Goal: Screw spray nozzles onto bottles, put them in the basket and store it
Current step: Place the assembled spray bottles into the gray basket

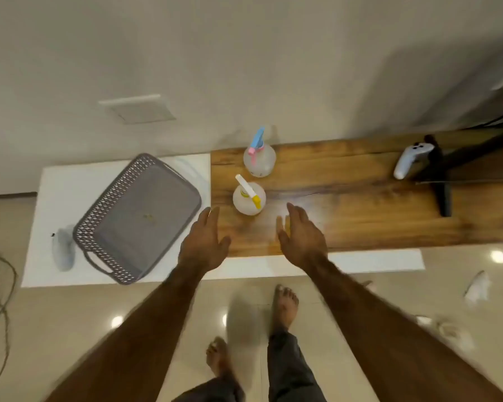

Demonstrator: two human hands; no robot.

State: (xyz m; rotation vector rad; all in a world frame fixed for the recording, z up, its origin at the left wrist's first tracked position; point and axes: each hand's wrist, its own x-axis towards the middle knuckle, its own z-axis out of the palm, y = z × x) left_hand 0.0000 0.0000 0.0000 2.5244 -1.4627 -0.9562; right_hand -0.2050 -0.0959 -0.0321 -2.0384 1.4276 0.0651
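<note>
Both hands (pixel 204 247) (pixel 302 239) reaching in, fingers apart, empty. Yellow-nozzle bottle (pixel 249 197) standing btwn/ahead of fingertips. Risk: rushed grab tipping it; nozzle possibly loose.

Bare forearms, no sleeves; left hand (pixel 204 245) and right hand (pixel 301 238) ungloved, ringless. Dark trousers (pixel 291 372) at six o'clock, bare feet (pixel 285 307).

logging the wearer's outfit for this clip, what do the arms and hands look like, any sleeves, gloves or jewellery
Both arms are bare from the bottom edge of the frame to the fingertips: no sleeves in view. The left hand and right hand wear no gloves, and no rings, watch or bands can be seen at the wrists, though motion blur softens fine detail. Lower down, dark trouser legs and bare feet show.
</note>
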